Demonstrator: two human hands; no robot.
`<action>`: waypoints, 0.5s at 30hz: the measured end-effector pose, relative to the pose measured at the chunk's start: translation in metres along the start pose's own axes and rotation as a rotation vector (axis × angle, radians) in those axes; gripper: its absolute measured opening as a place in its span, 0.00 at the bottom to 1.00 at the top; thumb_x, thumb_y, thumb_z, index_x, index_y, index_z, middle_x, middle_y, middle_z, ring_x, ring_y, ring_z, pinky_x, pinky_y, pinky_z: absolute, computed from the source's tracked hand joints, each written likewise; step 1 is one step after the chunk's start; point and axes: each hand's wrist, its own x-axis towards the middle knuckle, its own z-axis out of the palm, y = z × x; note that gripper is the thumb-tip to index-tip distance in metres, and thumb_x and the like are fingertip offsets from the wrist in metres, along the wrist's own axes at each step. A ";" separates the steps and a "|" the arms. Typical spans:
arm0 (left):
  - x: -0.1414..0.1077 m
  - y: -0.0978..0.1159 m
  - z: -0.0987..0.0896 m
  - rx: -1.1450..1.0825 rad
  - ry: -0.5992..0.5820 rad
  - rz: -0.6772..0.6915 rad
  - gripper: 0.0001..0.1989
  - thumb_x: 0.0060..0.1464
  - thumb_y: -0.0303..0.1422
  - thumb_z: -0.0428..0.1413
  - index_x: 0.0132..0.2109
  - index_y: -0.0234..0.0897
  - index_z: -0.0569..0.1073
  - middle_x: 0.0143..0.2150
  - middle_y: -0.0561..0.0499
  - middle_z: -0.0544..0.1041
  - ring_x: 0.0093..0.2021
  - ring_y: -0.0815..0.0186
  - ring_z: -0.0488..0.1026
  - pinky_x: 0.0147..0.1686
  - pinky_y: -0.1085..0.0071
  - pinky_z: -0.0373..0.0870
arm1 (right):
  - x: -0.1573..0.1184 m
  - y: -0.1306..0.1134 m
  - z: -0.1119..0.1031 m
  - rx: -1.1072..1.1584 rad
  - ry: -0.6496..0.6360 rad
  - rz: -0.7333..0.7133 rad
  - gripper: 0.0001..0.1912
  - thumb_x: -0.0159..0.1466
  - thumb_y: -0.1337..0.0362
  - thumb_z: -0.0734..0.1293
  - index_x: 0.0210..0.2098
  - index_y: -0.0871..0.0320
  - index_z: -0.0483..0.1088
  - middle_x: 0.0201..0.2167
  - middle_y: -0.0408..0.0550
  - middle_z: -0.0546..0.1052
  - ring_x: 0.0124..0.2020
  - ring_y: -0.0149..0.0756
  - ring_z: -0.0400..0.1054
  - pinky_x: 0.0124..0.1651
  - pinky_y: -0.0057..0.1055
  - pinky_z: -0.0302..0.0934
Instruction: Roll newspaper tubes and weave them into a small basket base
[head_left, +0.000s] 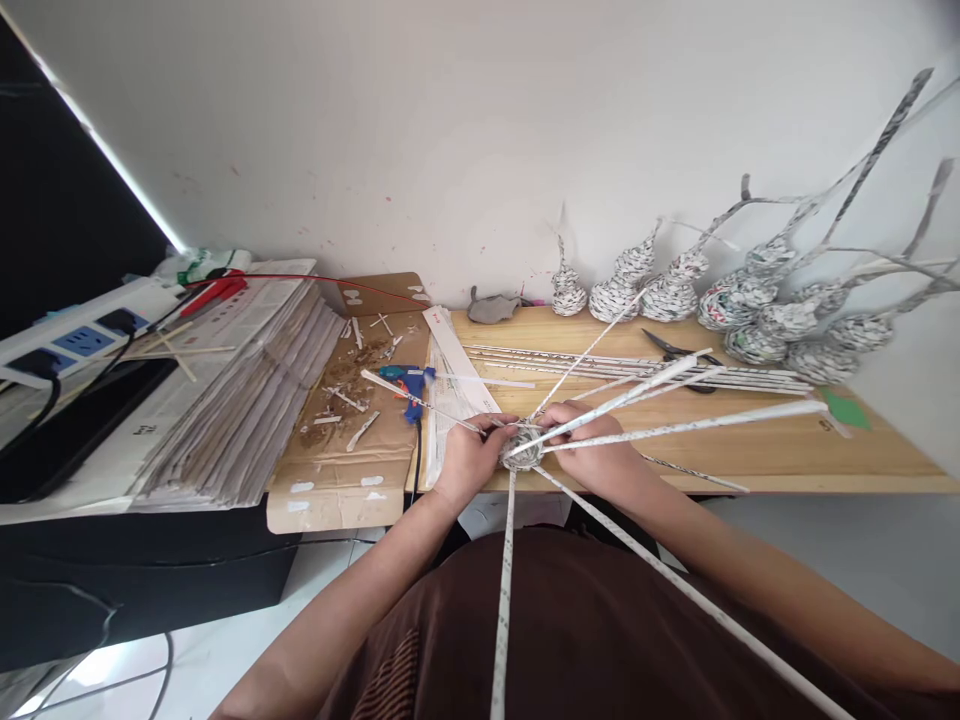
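A small round woven piece (523,449) of rolled paper lies between my hands near the table's front edge, with several long paper tubes (630,540) spreading out from it. My left hand (472,455) pinches its left side, fingertips closed on the weave and a thin strand. On the right, my right hand (585,440) has its fingers curled round the base of the tubes at the upper right edge of the piece. Parts of its fingers are hidden behind the tubes.
Loose paper tubes (637,370) and black scissors (667,347) lie behind my hands. Woven gourd shapes (667,290) line the wall at the right. To the left are a blue glue gun (413,390), stained cardboard (337,480), a paper stack (255,400) and a power strip (82,330).
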 end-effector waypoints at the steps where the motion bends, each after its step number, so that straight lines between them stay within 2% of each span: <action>1: 0.000 0.001 0.001 0.004 0.015 0.006 0.09 0.51 0.34 0.59 0.39 0.37 0.81 0.38 0.46 0.82 0.39 0.60 0.78 0.42 0.67 0.72 | 0.000 0.000 0.001 0.000 0.002 -0.004 0.13 0.56 0.76 0.61 0.35 0.55 0.73 0.33 0.47 0.79 0.36 0.39 0.72 0.39 0.33 0.63; 5: 0.001 0.004 0.003 0.021 0.054 0.022 0.08 0.51 0.33 0.59 0.38 0.37 0.81 0.37 0.47 0.82 0.38 0.61 0.78 0.41 0.68 0.72 | -0.002 0.001 0.007 0.049 0.025 -0.015 0.14 0.58 0.74 0.62 0.40 0.56 0.74 0.39 0.51 0.79 0.41 0.42 0.73 0.45 0.37 0.65; 10: 0.000 0.008 0.002 0.106 0.076 0.049 0.07 0.52 0.31 0.58 0.36 0.37 0.80 0.35 0.48 0.82 0.37 0.61 0.78 0.40 0.67 0.71 | -0.002 0.002 0.012 0.116 0.050 -0.098 0.13 0.60 0.72 0.61 0.39 0.56 0.75 0.39 0.50 0.79 0.42 0.41 0.73 0.47 0.36 0.66; 12: 0.000 0.008 0.001 0.100 0.068 0.055 0.06 0.52 0.31 0.58 0.35 0.37 0.80 0.34 0.48 0.82 0.37 0.61 0.78 0.40 0.68 0.71 | -0.001 0.002 0.011 0.109 0.026 -0.095 0.13 0.61 0.72 0.60 0.38 0.55 0.75 0.39 0.49 0.79 0.41 0.40 0.74 0.46 0.34 0.65; 15: 0.000 0.008 0.001 0.059 0.056 0.026 0.06 0.51 0.32 0.58 0.35 0.38 0.80 0.34 0.48 0.82 0.36 0.62 0.78 0.38 0.69 0.71 | 0.004 -0.001 0.005 0.028 -0.056 -0.009 0.12 0.61 0.70 0.61 0.36 0.54 0.77 0.35 0.47 0.80 0.36 0.39 0.73 0.41 0.32 0.64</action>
